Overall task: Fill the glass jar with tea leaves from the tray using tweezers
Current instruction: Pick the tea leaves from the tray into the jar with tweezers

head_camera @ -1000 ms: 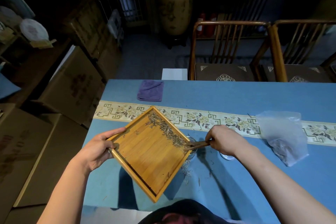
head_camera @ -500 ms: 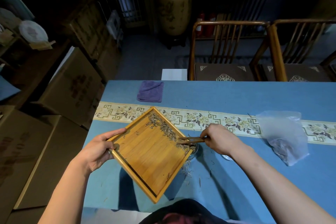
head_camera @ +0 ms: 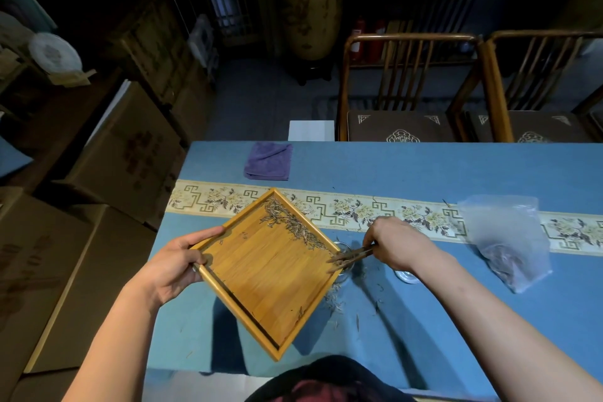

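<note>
Covering the table, a blue cloth (head_camera: 408,170) carries scattered leaves; left hand (head_camera: 173,266) clamps tray (head_camera: 264,274), right hand (head_camera: 396,246) clamps tweezers (head_camera: 350,257).

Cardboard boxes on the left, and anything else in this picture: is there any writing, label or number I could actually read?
None can be read.
Cardboard boxes: reddish printed marks, too blurred to read.
Large ceramic jar: a dark painted motif, no legible words.
Chair cushions: an ornamental emblem, not text.
Table runner: floral and fret pattern only.
</note>
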